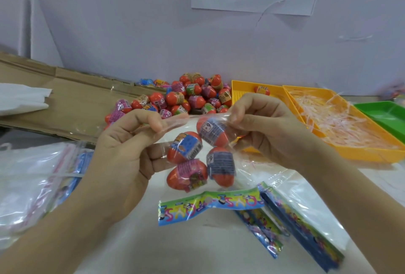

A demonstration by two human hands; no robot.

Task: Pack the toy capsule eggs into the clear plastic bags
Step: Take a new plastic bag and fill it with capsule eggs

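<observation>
A white table (pixel 197 251) carried a flattened cardboard sheet (pixel 72 102) at the back left and an orange tray (pixel 372 155) of paper shreds at the right. Between them lay a pile of capsule eggs (pixel 186 96). Above the table, a clear plastic bag (pixel 190 123) hung between both hands. The left hand (pixel 122 148) and right hand (pixel 267 129) each pinched its top edge with curled fingers. Four capsule eggs (pixel 186 147) sat inside it.

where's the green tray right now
In the head view the green tray sits at the far right edge of the picture, right beside the yellow tray that holds shredded paper, on that tray's right side.
</observation>
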